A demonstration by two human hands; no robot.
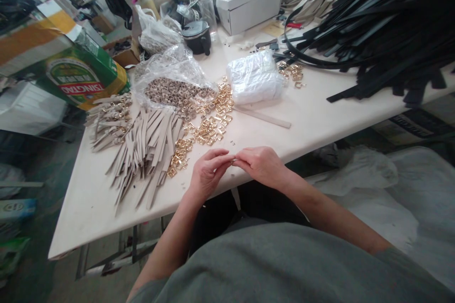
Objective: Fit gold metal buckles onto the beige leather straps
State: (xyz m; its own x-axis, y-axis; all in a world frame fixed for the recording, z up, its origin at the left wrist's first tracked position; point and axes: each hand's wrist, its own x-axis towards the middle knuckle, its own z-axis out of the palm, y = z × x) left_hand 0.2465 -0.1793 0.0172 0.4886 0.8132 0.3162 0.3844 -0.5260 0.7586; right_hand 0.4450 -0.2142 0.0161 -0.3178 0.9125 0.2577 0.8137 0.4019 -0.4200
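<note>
My left hand (209, 170) and my right hand (262, 165) meet fingertip to fingertip over the front edge of the table. Both are closed in a pinch around something too small to make out. Left of them lie gold buckles (209, 130) in a loose pile. Beige straps (145, 151) are fanned out farther left. Small beige loops (174, 94) spill from a clear plastic bag (174, 64) behind the straps. A single beige strap (265, 117) lies beyond my right hand, by a white plastic-wrapped bundle (254, 77).
Black straps (387, 23) are heaped at the right of the pale table (320, 118). Toward the back stand a white box (250, 4), a dark lidded cup (196, 37) and a clear bottle (206, 7). A green carton (85, 71) is at the left.
</note>
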